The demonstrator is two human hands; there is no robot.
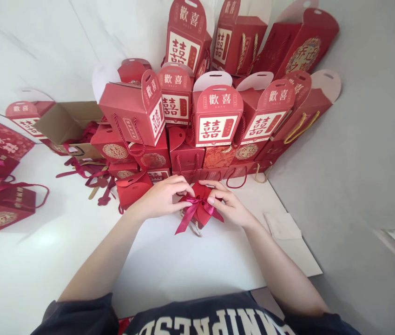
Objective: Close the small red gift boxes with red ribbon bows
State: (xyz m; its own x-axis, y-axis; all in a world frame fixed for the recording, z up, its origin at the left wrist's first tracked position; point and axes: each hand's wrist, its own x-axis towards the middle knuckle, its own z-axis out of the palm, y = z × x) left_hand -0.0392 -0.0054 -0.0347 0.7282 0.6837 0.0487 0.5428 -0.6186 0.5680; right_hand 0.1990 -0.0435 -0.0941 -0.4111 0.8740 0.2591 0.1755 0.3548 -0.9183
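A small red box [203, 215] sits on the white table in front of me, with a magenta ribbon [187, 222] tied in a bow on its top. My left hand [166, 195] pinches the ribbon at the left of the knot, its fingers curled together. On the other side, my right hand [228, 203] has thumb and fingers closed round the bow's right part. Both ribbon tails hang over the box, one to the lower left, one to the right. A beige cord handle [195, 229] shows at the box's lower edge.
Stacked red gift boxes [218, 116] stand close behind my hands. At the left are an open cardboard box [75, 118], loose ribbons [102, 179] and another red box [5, 207]. White paper [283, 226] lies right, beside a grey wall [351, 186].
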